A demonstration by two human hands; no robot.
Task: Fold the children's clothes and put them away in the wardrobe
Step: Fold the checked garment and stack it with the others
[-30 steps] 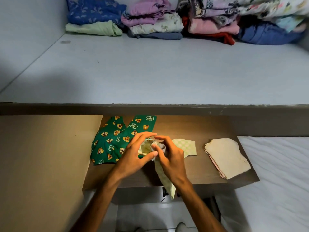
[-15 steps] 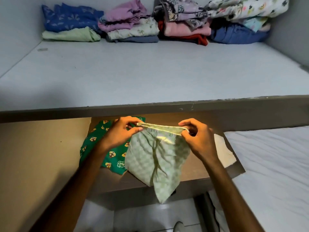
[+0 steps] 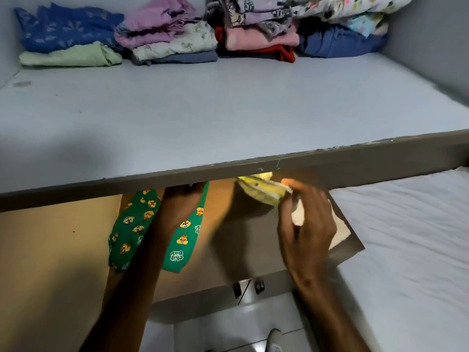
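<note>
My right hand (image 3: 308, 224) pinches a bunched pale green checked garment (image 3: 264, 191) by its waistband, just below the front edge of the grey wardrobe shelf (image 3: 228, 110). Part of the garment is hidden behind that edge. My left hand (image 3: 181, 198) reaches under the same edge, over green cartoon-print trousers (image 3: 132, 224) that lie flat on the brown lower board (image 3: 241, 250). Its fingers are hidden, so I cannot tell what it holds. A folded cream garment (image 3: 341, 231) lies on the board's right end, partly behind my right hand.
Stacks of folded clothes line the back of the grey shelf: blue and green (image 3: 68, 39), purple and white (image 3: 165, 36), pink and red (image 3: 261, 39), dark blue (image 3: 340, 41). A white-sheeted bed (image 3: 411, 250) lies to the right. Tiled floor and a shoe (image 3: 275, 341) are below.
The checked garment was held stretched by its waistband between both hands; now it is bunched in my right hand, and both hands have moved forward to the shelf's edge.
</note>
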